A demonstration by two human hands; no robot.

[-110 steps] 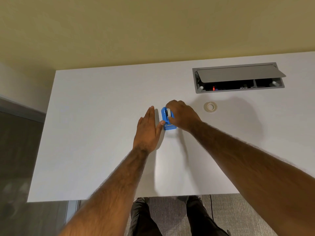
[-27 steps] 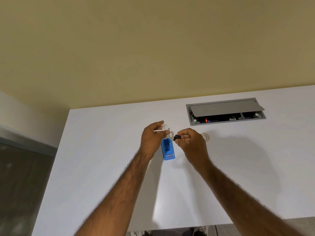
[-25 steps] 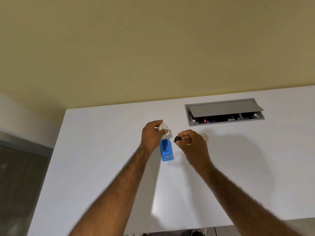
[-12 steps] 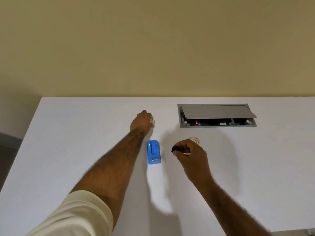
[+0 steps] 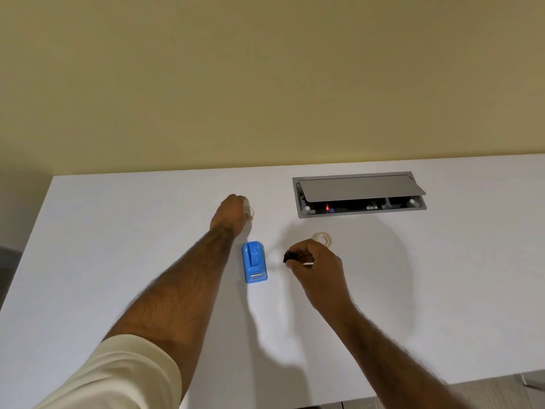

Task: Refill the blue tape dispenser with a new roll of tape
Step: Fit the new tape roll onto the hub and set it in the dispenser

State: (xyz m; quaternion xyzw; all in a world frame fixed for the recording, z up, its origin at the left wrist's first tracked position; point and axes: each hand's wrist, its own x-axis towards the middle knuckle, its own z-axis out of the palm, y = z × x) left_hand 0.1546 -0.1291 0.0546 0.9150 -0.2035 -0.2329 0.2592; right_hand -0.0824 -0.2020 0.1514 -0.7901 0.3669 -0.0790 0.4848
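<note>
Left hand (image 5: 229, 213) reaching far across white table (image 5: 118, 246), fingers curled round pale ring, likely spent tape core (image 5: 249, 212), at fingertips; probably parking it out of way. Right hand (image 5: 317, 268) hovering nearer body, thumb and forefinger pinching small black hub (image 5: 288, 257), kept ready for fresh roll. Blue tape dispenser (image 5: 254, 262) flat on table between both hands, cradle empty, open side up for loading. New tape roll (image 5: 322, 238) lying just beyond right knuckles, untouched. Next move, likely: hub into roll.
</note>
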